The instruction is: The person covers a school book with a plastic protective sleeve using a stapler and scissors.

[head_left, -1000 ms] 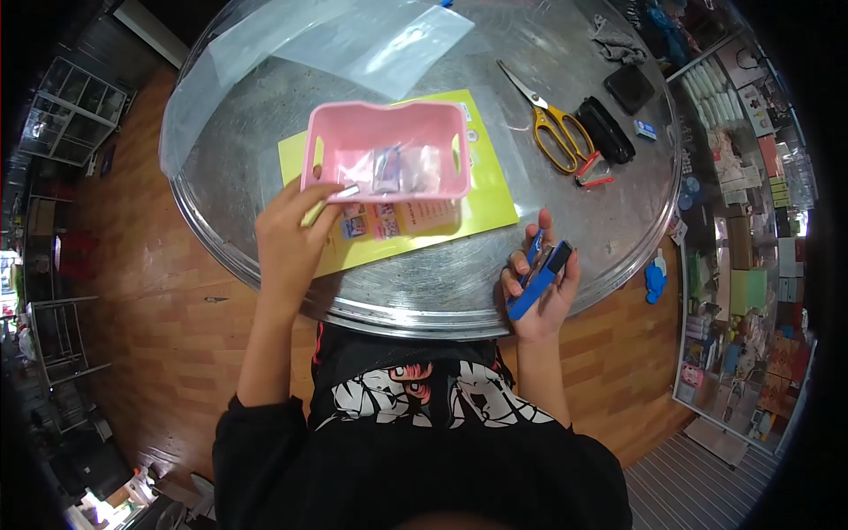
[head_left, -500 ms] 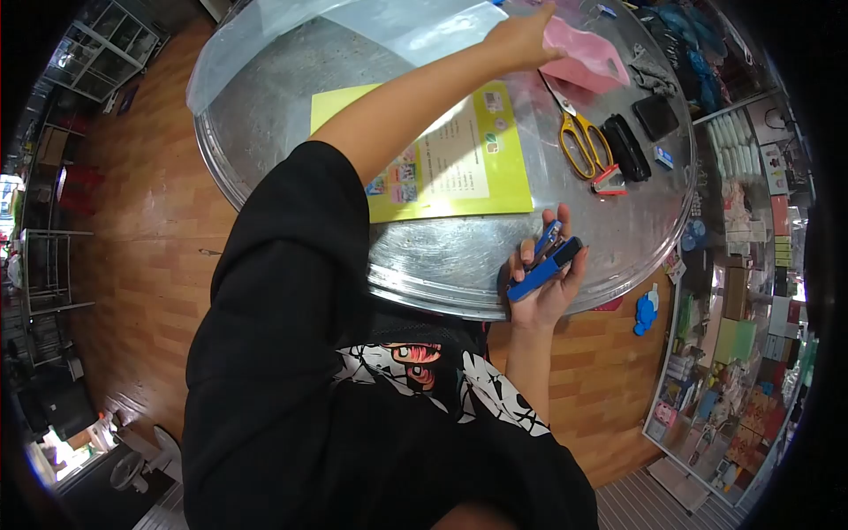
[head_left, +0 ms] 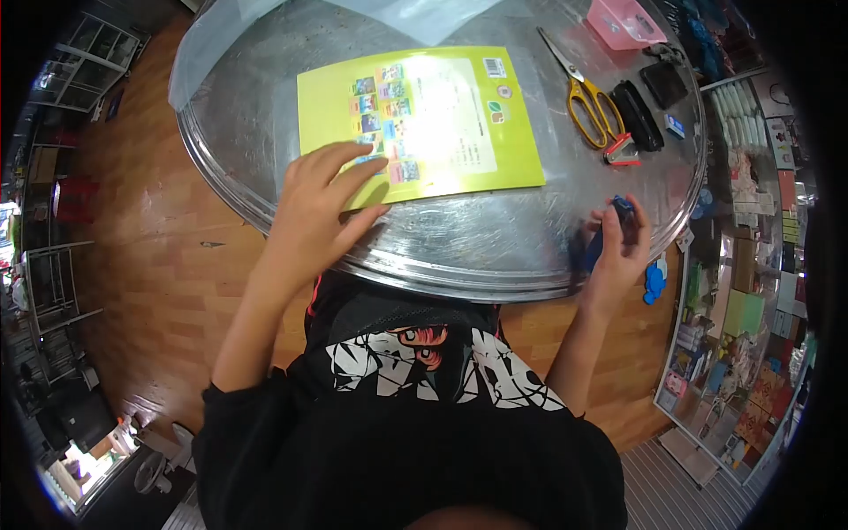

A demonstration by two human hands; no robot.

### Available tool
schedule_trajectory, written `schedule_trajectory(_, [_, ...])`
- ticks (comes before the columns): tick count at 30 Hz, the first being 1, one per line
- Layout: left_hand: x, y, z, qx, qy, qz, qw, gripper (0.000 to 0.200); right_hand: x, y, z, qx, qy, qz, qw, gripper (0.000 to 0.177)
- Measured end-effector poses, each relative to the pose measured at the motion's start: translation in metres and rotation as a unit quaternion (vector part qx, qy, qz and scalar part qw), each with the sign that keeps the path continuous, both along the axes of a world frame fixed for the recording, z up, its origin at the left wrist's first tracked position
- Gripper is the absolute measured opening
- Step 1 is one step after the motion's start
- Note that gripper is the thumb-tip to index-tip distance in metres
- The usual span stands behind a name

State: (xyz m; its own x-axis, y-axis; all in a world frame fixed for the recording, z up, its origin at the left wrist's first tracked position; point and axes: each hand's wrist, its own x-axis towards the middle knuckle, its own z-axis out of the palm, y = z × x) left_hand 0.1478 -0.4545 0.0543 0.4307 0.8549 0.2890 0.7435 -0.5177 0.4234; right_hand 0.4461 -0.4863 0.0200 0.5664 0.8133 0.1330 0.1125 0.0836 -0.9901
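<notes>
A round metal tabletop [head_left: 477, 243] sits over a wood floor [head_left: 159, 265], with crowded shelves [head_left: 742, 291] to the right. A yellow book [head_left: 503, 168] lies flat near the middle (scissors [head_left: 574, 73] and a pink basket [head_left: 632, 40] to its right). The left hand [head_left: 314, 203] has loosely spread fingers, gripping nothing, over the book's near left corner; I cannot tell whether they press. The right hand [head_left: 623, 252] has fingers curled around a blue stapler [head_left: 595, 252], well apart from the book.
</notes>
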Motion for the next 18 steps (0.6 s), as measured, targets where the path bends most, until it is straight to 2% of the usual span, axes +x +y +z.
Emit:
schedule_trajectory(1, [0.003,-0.007,0.003,0.021,0.001,0.013,1.0,0.031,0.005,0.003,-0.001,-0.002,-0.003,0.001,1.0,0.041])
schedule_trajectory(2, [0.009,-0.016,0.002,0.02,-0.003,0.015,1.0,0.031,0.01,0.006,-0.003,-0.009,-0.108,-0.022,0.994,0.04])
schedule_trajectory(3, [0.015,-0.026,-0.001,-0.083,-0.122,0.04,0.988,0.03,0.013,0.009,-0.005,-0.014,-0.213,-0.045,0.976,0.039])
schedule_trajectory(4, [0.023,-0.035,-0.005,-0.184,-0.239,0.063,0.951,0.028,0.014,0.01,-0.005,-0.014,-0.218,-0.043,0.975,0.039])
schedule_trajectory(5, [0.031,-0.046,-0.015,-0.291,-0.369,0.074,0.879,0.028,0.015,0.01,-0.005,-0.037,-0.269,-0.05,0.961,0.04])
schedule_trajectory(6, [0.039,-0.054,-0.022,-0.387,-0.487,0.084,0.778,0.027,0.015,0.012,-0.005,-0.06,-0.319,-0.055,0.944,0.04])
schedule_trajectory(7, [0.045,-0.055,-0.012,-0.456,-0.53,0.092,0.709,0.033,0.016,0.014,-0.004,-0.06,-0.323,-0.049,0.943,0.04])
schedule_trajectory(8, [0.046,-0.056,-0.014,-0.454,-0.534,0.096,0.706,0.033,0.015,0.016,-0.004,-0.092,-0.397,-0.051,0.912,0.041])
schedule_trajectory(9, [0.045,-0.055,-0.019,-0.498,-0.563,0.117,0.649,0.035,0.015,0.018,-0.004,-0.122,-0.468,-0.053,0.874,0.043])
schedule_trajectory(10, [0.045,-0.054,-0.022,-0.539,-0.589,0.135,0.587,0.037,0.017,0.021,-0.005,-0.12,-0.47,-0.048,0.873,0.043])
schedule_trajectory(11, [0.045,-0.052,-0.024,-0.545,-0.613,0.159,0.55,0.039,0.021,0.024,-0.008,-0.147,-0.498,-0.046,0.854,0.044])
schedule_trajectory(12, [0.042,-0.05,-0.027,-0.544,-0.615,0.161,0.548,0.039,0.022,0.026,-0.009,-0.172,-0.525,-0.046,0.832,0.045])
schedule_trajectory(13, [0.04,-0.048,-0.029,-0.538,-0.654,0.158,0.508,0.038,0.019,0.026,-0.007,-0.191,-0.56,-0.064,0.804,0.043])
schedule_trajectory(14, [0.039,-0.046,-0.031,-0.53,-0.691,0.155,0.467,0.037,0.016,0.027,-0.004,-0.191,-0.563,-0.06,0.802,0.043])
schedule_trajectory(16, [0.038,-0.043,-0.031,-0.533,-0.702,0.147,0.449,0.035,0.004,0.028,0.006,-0.078,-0.61,-0.023,0.788,0.038])
schedule_trajectory(17, [0.038,-0.042,-0.029,-0.537,-0.699,0.151,0.447,0.035,-0.006,0.029,0.01,-0.079,-0.611,-0.021,0.787,0.038])
schedule_trajectory(18, [0.038,-0.041,-0.028,-0.543,-0.696,0.155,0.445,0.035,-0.019,0.03,0.013,-0.037,-0.589,0.072,0.804,0.036])
